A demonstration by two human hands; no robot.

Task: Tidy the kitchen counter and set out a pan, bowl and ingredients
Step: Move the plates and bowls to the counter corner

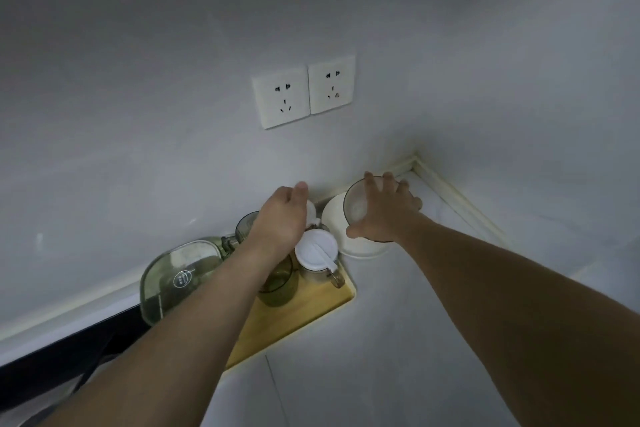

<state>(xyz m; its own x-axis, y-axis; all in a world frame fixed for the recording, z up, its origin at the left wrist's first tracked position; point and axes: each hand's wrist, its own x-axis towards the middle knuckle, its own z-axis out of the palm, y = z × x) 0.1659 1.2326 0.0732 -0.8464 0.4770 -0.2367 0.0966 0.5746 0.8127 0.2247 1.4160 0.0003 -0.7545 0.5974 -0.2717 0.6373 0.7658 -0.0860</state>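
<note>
Both arms reach toward the far corner of the pale grey worktop (398,340), where it meets the wall. The right hand (384,215) grips a clear glass bowl (356,204) by its rim, thumb on the near edge and fingers spread over the far side. The bowl sits tilted on top of a white bowl (346,243), which stands on the worktop close to the corner.

The left hand (280,218) is just to the left, over a white-lidded jar (311,210) at the wall; its fingers are hidden behind the back of the hand, so I cannot tell whether it holds the jar or only touches it. Just near of that hand stands a second glass jar with a white lid (317,251), on a wooden tray (311,308). A green-tinted glass cup (277,288) stands on the same tray, partly under the left forearm, and another glass (246,224) shows beyond the wrist. Further left a clear glass jug (180,277) lies against the wall. Two white sockets (304,92) sit on the wall above.
</note>
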